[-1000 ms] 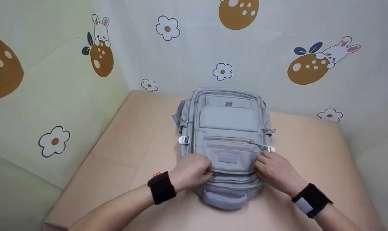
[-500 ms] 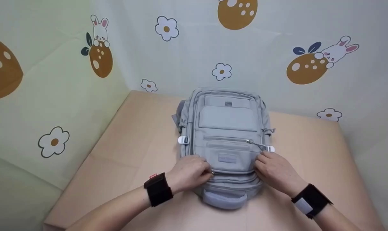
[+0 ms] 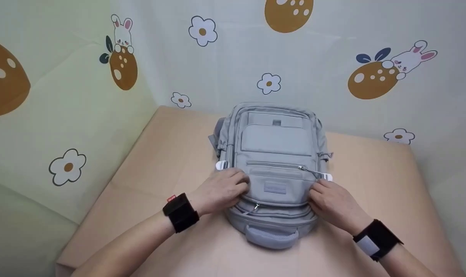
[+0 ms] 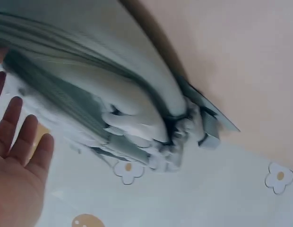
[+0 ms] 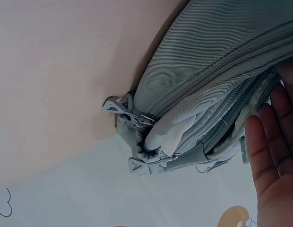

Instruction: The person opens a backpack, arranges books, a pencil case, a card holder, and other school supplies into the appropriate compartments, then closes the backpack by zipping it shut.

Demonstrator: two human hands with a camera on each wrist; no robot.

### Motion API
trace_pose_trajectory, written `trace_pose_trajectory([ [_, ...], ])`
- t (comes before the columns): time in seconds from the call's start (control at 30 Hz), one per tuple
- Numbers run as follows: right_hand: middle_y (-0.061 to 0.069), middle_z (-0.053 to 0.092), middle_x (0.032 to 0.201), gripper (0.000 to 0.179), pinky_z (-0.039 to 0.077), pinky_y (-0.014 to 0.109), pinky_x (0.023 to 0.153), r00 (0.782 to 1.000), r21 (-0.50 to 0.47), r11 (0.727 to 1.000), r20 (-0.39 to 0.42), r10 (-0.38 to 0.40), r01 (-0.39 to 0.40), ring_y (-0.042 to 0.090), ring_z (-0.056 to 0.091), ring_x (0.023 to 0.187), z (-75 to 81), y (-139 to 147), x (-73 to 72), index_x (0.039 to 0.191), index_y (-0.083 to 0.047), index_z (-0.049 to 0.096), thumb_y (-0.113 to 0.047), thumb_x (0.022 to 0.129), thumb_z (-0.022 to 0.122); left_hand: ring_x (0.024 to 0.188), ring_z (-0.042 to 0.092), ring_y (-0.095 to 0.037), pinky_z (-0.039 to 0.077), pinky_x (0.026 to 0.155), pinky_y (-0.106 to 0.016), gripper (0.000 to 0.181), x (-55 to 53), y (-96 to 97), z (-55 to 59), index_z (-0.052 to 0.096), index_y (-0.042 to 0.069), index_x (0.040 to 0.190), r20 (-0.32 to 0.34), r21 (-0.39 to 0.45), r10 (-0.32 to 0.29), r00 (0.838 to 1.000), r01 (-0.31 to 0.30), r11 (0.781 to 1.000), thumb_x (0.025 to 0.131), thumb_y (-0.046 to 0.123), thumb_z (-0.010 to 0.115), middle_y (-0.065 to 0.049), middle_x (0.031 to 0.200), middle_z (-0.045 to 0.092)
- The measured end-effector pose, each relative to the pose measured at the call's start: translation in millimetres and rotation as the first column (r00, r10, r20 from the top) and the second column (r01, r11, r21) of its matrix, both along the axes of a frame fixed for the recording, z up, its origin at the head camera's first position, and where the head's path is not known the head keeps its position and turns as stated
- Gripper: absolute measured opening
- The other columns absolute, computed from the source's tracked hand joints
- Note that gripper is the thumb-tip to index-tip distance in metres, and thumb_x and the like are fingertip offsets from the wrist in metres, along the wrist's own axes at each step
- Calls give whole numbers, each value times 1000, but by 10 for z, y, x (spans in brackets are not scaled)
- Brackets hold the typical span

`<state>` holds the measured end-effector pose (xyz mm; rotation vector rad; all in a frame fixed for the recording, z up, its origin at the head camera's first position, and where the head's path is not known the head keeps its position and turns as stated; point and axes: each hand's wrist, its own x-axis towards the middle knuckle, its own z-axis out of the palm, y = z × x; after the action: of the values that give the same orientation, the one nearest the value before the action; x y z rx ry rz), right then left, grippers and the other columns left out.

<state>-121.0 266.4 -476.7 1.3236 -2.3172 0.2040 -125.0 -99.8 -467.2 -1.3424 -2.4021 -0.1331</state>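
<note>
A grey backpack [image 3: 276, 140] lies front side up, its padded handle [image 3: 272, 237] toward me. My left hand [image 3: 219, 189] is at the left edge of its front pocket, fingertips touching the fabric. In the left wrist view, the fingers [image 4: 16, 137] look relaxed and apart. My right hand [image 3: 339, 202] holds the pocket's right edge between thumb and fingers. Between the hands, a zipper pull [image 3: 257, 207] hangs free on the left part of the curved zipper. The right wrist view shows the fingers [image 5: 277, 137] beside a gap in the layers; the fingertips are partly hidden.
The backpack rests on a table with a beige cover [image 3: 171, 154]. A pale curtain with flowers and rabbits [image 3: 233, 54] stands behind and at the left. White buckles [image 3: 326, 177] sit on the bag's sides, and a second zipper pull [image 3: 301, 168] lies on the horizontal pocket.
My left hand has let go of the zipper pull and moved up and left to the pocket's edge, leaving the pull in sight. The right hand stays at the right edge.
</note>
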Motion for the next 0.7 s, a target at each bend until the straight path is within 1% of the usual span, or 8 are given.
trace_pose_trajectory([
  [0.1,3,59,82,25,47,40,64,1000,5,1000,20,-8,8,24,53,75,3,7,7,83,-9,61,0,70,80,111,59,-20,47,98,-31,14,-68,-5,-55,69,18,93,-24,-50,-11,1000,10,999,87,6,68,0,112,65],
  [0.2,3,58,82,25,47,40,64,999,5,1000,39,-18,18,24,53,76,17,4,22,84,-9,61,0,70,80,105,59,-17,49,90,-29,15,-92,-5,-82,66,20,87,-22,-85,-21,1000,19,996,90,5,64,2,112,64],
  [0.27,1,57,81,24,47,39,64,998,3,1000,50,-29,29,23,52,75,44,-15,46,83,-10,60,-3,72,80,102,59,-15,50,83,-27,16,-94,-8,-82,65,20,84,-2,-88,-25,1000,25,996,91,6,64,4,112,65],
  [0.37,-3,56,80,20,46,37,64,995,-16,999,80,-51,52,20,52,76,119,-102,111,82,-13,60,-10,77,79,101,60,-15,50,80,-27,10,-98,-22,-61,67,19,85,66,-43,-41,997,44,998,91,12,71,4,111,66],
  [0.47,-6,58,82,16,48,34,65,990,-47,997,129,-49,56,15,53,77,217,-277,215,85,-16,64,-12,80,78,101,62,-16,51,82,-29,10,-101,-46,-18,68,18,87,150,22,-64,987,61,998,88,17,78,3,109,67],
  [0.57,-7,64,88,16,51,32,67,987,-75,997,162,5,7,13,58,81,297,-512,304,92,-16,69,-10,81,79,99,62,-16,52,84,-30,12,-100,-66,26,68,18,90,216,67,-77,973,64,996,88,19,80,3,107,67],
  [0.63,-6,65,90,17,52,31,68,987,-76,996,154,55,-43,13,59,81,329,-680,340,95,-16,71,-9,82,78,99,62,-16,52,86,-30,12,-98,-73,50,68,18,91,255,89,-80,964,59,994,89,18,79,3,106,67],
  [0.7,-5,64,90,16,52,30,67,987,-55,994,126,100,-94,14,59,80,343,-848,354,97,-14,71,-8,83,76,99,63,-15,51,87,-29,10,-94,-73,60,69,18,93,279,103,-78,957,51,993,90,18,78,4,106,67],
])
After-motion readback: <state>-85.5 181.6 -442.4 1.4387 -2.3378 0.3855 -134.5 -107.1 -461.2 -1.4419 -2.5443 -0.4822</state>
